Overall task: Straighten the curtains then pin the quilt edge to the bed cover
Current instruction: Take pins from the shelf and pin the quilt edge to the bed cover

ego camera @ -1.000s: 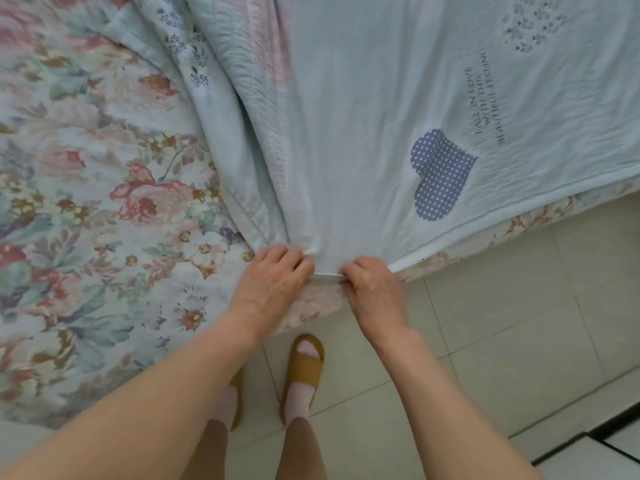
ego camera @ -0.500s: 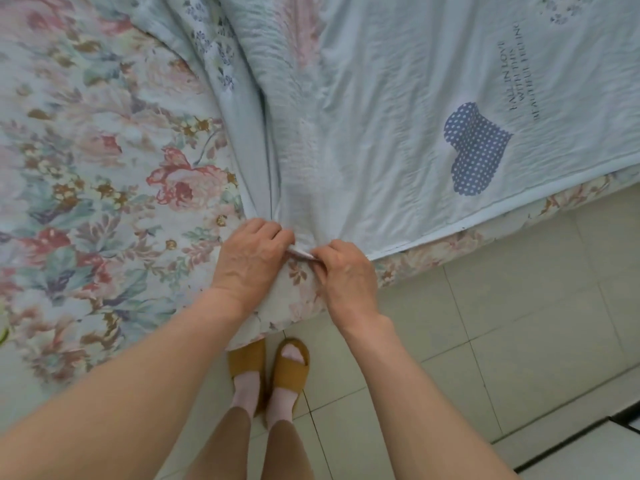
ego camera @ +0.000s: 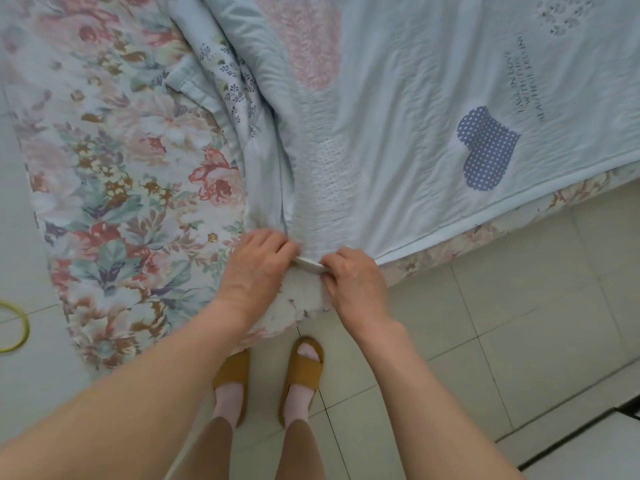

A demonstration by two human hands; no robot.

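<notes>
Still pinching the quilt edge (ego camera: 309, 264) between left hand (ego camera: 258, 268) and right hand (ego camera: 353, 284), both curled on it, at the near corner of the bed cover (ego camera: 121, 209), barely moved since a second ago, so pinning seemingly under way, not visibly done.

Floral bed cover (ego camera: 121, 202) under pale blue quilt (ego camera: 398, 116)

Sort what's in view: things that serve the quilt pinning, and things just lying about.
In use: quilt, bed cover, white pin between the hands, left hand gripping the quilt edge, right hand pinching the pin.
Lying about: green ring on the floor; slippers, worn.
</notes>
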